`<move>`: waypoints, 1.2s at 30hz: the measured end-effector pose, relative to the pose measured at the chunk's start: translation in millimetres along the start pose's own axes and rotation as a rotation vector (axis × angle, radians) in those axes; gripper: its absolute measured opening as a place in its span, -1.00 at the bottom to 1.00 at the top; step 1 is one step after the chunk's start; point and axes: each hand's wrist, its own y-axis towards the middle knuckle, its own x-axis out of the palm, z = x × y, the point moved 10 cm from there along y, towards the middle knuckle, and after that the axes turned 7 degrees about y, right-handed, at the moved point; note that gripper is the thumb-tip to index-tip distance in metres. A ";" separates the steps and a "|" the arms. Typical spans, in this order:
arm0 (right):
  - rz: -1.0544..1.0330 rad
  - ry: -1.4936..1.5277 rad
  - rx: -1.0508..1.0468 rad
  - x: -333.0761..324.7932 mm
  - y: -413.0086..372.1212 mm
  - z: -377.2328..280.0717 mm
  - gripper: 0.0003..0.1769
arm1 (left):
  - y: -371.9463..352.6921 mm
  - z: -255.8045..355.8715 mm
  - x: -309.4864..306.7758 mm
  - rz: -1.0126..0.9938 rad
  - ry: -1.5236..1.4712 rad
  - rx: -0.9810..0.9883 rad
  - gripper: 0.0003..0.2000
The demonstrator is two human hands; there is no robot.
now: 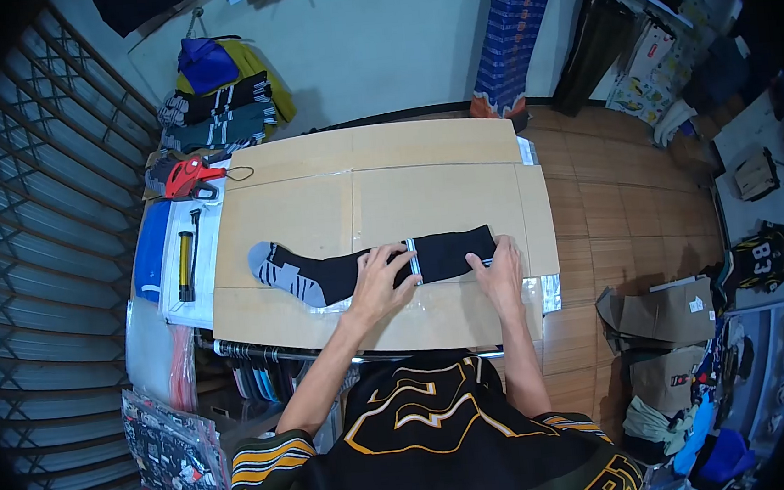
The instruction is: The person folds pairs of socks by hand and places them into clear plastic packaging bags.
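Note:
A long black sock (pixel 328 270) with a grey toe and heel lies flat across the cardboard tabletop (pixel 287 198), toe at the left. A narrow white-and-blue band (pixel 414 262) crosses its leg. My left hand (pixel 378 281) rests on the sock just left of the band, fingers spread and thumb near the lower edge. At the sock's cuff, my right hand (pixel 502 275) grips the right end, thumb on top. A small pale strip shows by that thumb; what it is I cannot make out.
A red tool (pixel 191 178) with a wire loop lies at the table's left back. Nearer stand a yellow-and-black hand pump (pixel 186 266) and a blue packet (pixel 151 250). Cardboard boxes (pixel 660 316) sit on the floor at the right. A folding metal gate (pixel 53 272) lines the left.

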 end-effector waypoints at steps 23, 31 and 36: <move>-0.256 0.881 -0.086 21.8 -7.5 -65.0 -0.48 | 20.8 -9.8 13.5 -0.226 -0.098 -0.161 -0.32; -0.215 0.713 -0.190 55.1 -26.3 -114.9 -0.29 | -33.7 -66.3 -35.8 0.294 -0.624 -0.437 -0.41; -0.403 0.565 -0.170 89.4 -45.1 -139.1 -0.21 | -104.5 -107.7 -74.9 0.670 -0.522 -0.648 -0.49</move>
